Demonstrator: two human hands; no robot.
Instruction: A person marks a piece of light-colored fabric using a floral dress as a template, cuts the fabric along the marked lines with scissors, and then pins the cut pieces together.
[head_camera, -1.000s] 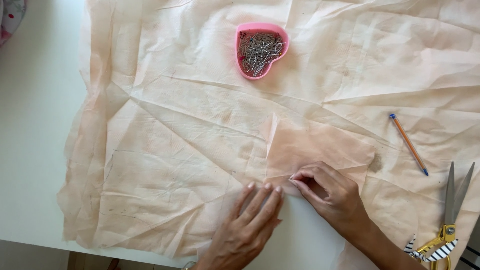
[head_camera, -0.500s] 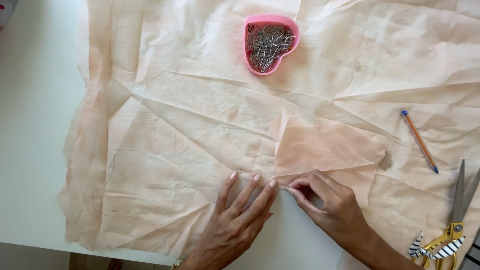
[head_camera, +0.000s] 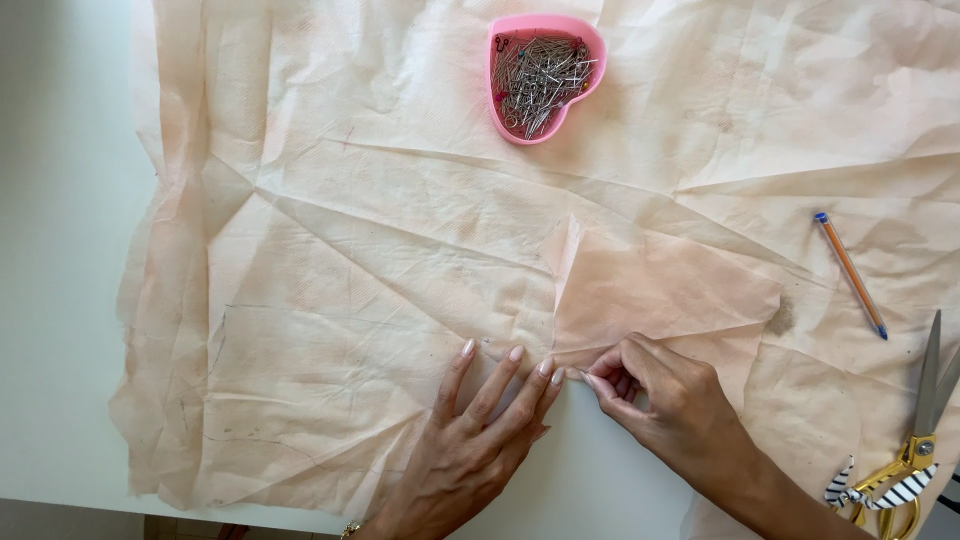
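Scissors (head_camera: 915, 450) are cut off at the counter's (head_camera: 60, 250) right edge. Left hand (head_camera: 475, 440) lies flat on fabric (head_camera: 350, 280); right hand (head_camera: 665, 405) pinches its folded flap (head_camera: 660, 290) near the front edge. Pin dish (head_camera: 543, 75) and pen (head_camera: 850, 273) lie beyond.

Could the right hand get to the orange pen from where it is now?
Probably yes: the orange pen lies uncovered on the fabric, up and right of the right hand, with only flat cloth between. That hand is pinching the fabric edge, though.
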